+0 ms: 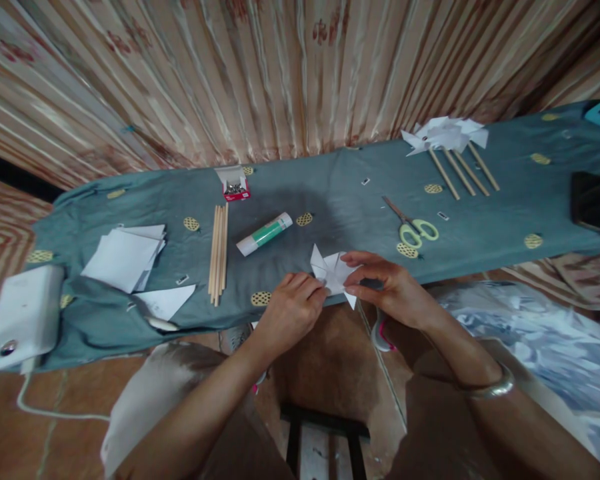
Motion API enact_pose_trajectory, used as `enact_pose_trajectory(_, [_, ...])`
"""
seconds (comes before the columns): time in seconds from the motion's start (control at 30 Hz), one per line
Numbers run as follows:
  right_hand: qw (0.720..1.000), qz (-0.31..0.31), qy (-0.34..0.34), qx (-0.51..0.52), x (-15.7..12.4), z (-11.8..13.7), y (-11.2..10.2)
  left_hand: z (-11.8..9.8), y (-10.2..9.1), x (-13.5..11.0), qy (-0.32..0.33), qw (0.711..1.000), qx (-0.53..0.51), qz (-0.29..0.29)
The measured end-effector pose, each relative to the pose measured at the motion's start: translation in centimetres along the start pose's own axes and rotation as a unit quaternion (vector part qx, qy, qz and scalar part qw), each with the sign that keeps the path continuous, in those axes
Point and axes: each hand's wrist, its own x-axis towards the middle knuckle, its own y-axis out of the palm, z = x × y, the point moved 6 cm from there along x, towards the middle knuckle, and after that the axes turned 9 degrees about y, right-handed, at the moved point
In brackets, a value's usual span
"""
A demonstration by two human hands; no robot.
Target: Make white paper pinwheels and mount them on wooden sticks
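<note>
Between my hands, at the front edge of the cloth-covered table, is a white paper pinwheel (334, 270) with pointed blades. My left hand (300, 300) is closed on its left side, fingers curled and pressed together. On the right side, my right hand (380, 283) pinches the paper between thumb and fingers. Beyond them lies a glue stick (265, 234) with a green and white label. A bundle of wooden sticks (219, 253) rests left of the glue. Farther back, an open small red box (237, 191) contains shiny metal bits.
Green-handled scissors (416, 230) lie to the right. Finished pinwheels on sticks (447, 137) are at the back right, near a dark phone (595, 200). White paper squares (125, 257) and a white corded device (27, 317) occupy the left. A plastic bag (535, 340) sits below right.
</note>
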Motion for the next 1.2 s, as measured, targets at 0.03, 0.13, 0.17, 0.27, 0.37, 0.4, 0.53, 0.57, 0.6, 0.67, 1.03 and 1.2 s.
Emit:
enact_pose_trajectory(0.03, [1.0, 0.004, -0.002, -0.001, 0.0, 0.0, 0.1, 0.0, 0.0, 0.0, 0.001, 1.0, -0.001, 0.001])
enact_pose_trajectory(0.13, [1.0, -0.007, -0.002, -0.008, 0.2, 0.0, 0.3, -0.2, 0.0, -0.1, 0.005, 1.0, 0.0, -0.002])
enact_pose_trajectory(0.17, [1.0, -0.017, -0.002, -0.01, 0.2, 0.0, 0.4, -0.3, 0.1, -0.1, 0.006, 1.0, -0.001, -0.004])
enact_pose_trajectory(0.27, [0.999, -0.047, -0.015, -0.022, 0.4, 0.2, 0.7, -0.5, 0.1, 0.0, 0.006, 1.0, -0.005, -0.005])
enact_pose_trajectory(0.37, [0.996, -0.065, -0.032, -0.05, 0.4, 0.6, 0.9, -0.6, 0.1, 0.1, 0.004, 1.0, -0.001, -0.004])
enact_pose_trajectory(0.4, [0.995, -0.07, -0.036, -0.06, 0.4, 0.8, 0.9, -0.7, 0.1, 0.1, 0.007, 1.0, -0.001, -0.002])
enact_pose_trajectory(0.53, [0.991, -0.09, -0.041, -0.092, 0.4, 1.1, 1.0, -0.8, 0.4, 0.1, 0.021, 1.0, -0.005, 0.012])
enact_pose_trajectory(0.57, [0.99, -0.094, -0.042, -0.097, 0.4, 1.2, 1.0, -0.8, 0.5, 0.0, 0.022, 1.0, -0.005, 0.013])
enact_pose_trajectory(0.6, [0.989, -0.099, -0.043, -0.103, 0.4, 1.2, 1.1, -0.8, 0.6, 0.0, 0.021, 1.0, -0.006, 0.011])
enact_pose_trajectory(0.67, [0.987, -0.105, -0.044, -0.114, 0.4, 1.3, 1.2, -0.7, 0.7, -0.1, 0.019, 1.0, -0.008, 0.007])
enact_pose_trajectory(1.03, [0.983, -0.129, -0.032, -0.124, 0.2, 1.0, 1.1, -0.6, 0.7, 0.0, 0.004, 0.999, -0.034, -0.008])
enact_pose_trajectory(1.2, [0.985, -0.118, -0.027, -0.121, 0.0, 1.0, 1.2, -0.7, 0.9, 0.0, 0.001, 0.999, -0.035, -0.007])
